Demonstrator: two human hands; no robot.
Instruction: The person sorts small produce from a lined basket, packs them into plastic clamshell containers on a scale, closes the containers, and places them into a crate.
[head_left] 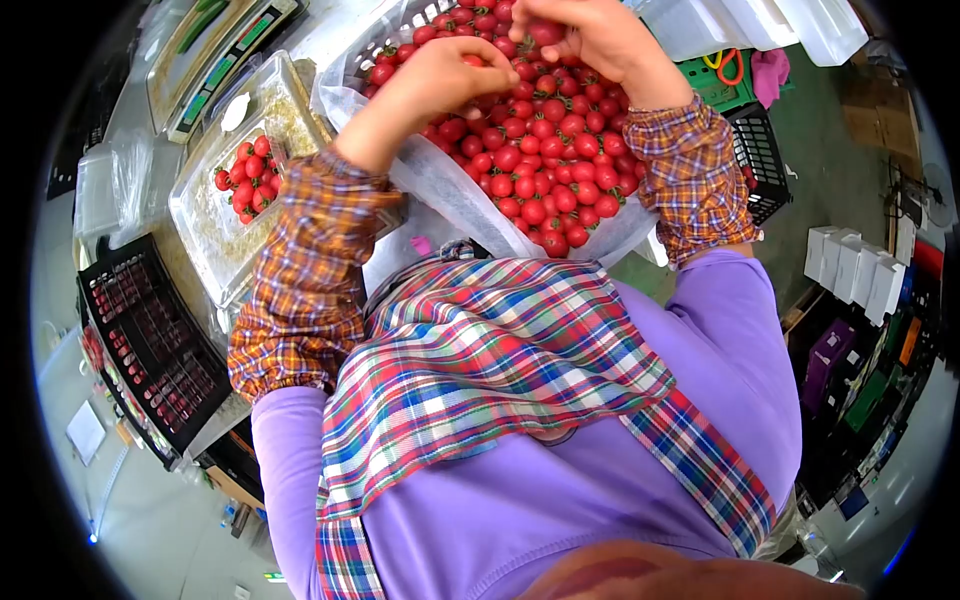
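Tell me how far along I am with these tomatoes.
A small group of tomatoes already sits on the clear tray to your left. Your right hand holds one tomato; whether your left hand holds one is unclear. The lined crate is heaped with loose tomatoes, so most of the work looks left to do.

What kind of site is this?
Probably a produce packing room: a large lined crate of small red tomatoes, a scale with green displays, and a clear tray holding a few tomatoes.
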